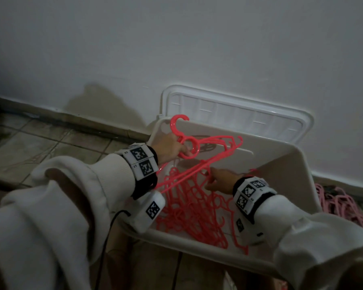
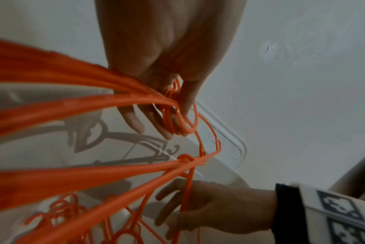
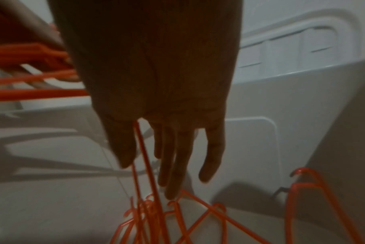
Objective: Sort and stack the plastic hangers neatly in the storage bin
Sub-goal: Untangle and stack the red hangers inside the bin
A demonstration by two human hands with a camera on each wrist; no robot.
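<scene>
A white wall (image 1: 176, 49) is seen beyond both hands, with the bin's lid (image 1: 235, 109) leant against it and a tiled floor (image 1: 40, 139) off to the left. The white storage bin (image 1: 281, 164) is set directly beneath the hands, and a loose tangle of coral hangers (image 1: 193, 206) is lying on its bottom, below and between them. A small bunch of aligned hangers (image 1: 197, 143) is held up over the bin by the left hand (image 1: 170, 147), whose fingers are curled through the rings at the necks. One thin bar (image 2: 187, 194) of that bunch is pinched between thumb and fingers of the right hand (image 1: 220, 181), just below and to the right of the left grip. The gathering step appears to be in hand: hangers are being freed from the tangle and matched. The next move is judged to call for the bars to be squared up before the bunch is lowered flat. Paler pink hangers (image 1: 344, 204) are left on the floor beyond the right wrist.
</scene>
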